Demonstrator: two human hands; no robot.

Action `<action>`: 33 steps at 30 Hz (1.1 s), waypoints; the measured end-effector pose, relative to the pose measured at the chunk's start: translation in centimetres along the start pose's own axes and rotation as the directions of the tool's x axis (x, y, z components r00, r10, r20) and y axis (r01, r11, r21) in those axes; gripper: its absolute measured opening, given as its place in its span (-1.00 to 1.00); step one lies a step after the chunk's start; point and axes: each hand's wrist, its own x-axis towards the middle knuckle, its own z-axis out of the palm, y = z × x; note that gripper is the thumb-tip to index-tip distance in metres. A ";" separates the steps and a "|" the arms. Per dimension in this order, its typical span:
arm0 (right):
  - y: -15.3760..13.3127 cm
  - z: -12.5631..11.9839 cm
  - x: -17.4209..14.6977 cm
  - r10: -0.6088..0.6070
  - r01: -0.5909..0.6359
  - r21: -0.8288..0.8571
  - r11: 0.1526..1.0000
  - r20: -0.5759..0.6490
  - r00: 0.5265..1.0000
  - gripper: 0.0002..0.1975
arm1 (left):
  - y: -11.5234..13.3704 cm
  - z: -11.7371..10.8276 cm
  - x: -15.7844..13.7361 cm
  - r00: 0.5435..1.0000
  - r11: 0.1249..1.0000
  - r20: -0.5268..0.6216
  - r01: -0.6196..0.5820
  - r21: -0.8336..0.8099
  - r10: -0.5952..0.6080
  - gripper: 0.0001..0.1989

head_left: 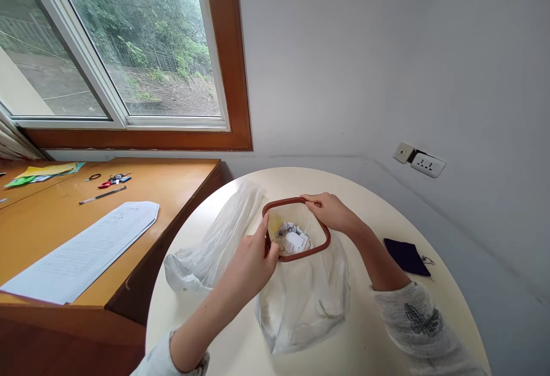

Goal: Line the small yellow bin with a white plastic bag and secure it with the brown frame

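Observation:
Near the middle of the round table is a brown rounded-square rim, with crumpled white paper visible inside its opening. A translucent plastic bag hangs from around the rim and spreads over the tabletop towards me. My left hand grips the rim's left side, thumb over the edge. At the far right corner, my right hand has its fingers closed on the same rim. Another translucent plastic bag lies crumpled left of my left hand; whether the two pieces join is hidden.
The cream round table stands against the wall. A dark cloth pouch lies on its right side. To the left, a wooden desk holds papers, a pen and keys. Wall sockets are at right.

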 end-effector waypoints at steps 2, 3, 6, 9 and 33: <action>-0.2 0.0 0.0 -0.003 0.003 -0.046 0.999 0.006 1.000 -0.61 | 0.0 0.0 -0.1 1.000 1.000 0.003 -0.007 -0.023 0.007 -0.41; -0.2 0.0 0.0 -0.007 0.008 -0.071 0.997 0.008 1.000 -0.61 | 0.0 0.0 -0.2 1.000 0.999 0.004 -0.007 -0.031 0.007 -0.41; -0.4 0.1 0.0 -0.021 0.022 -0.156 0.987 0.008 1.000 -0.62 | -0.1 0.1 -0.3 1.000 0.998 0.008 -0.001 -0.057 0.001 -0.42; -0.5 0.3 0.0 -0.038 0.034 -0.240 0.970 -0.010 0.999 -0.63 | -0.2 0.3 -0.4 0.999 0.998 0.026 0.024 -0.058 -0.023 -0.42; -0.8 2.6 -0.6 -0.062 -0.028 -0.629 0.777 -0.121 0.991 -0.66 | -1.6 2.0 -0.8 0.996 0.995 -0.009 0.093 0.029 -0.092 -0.43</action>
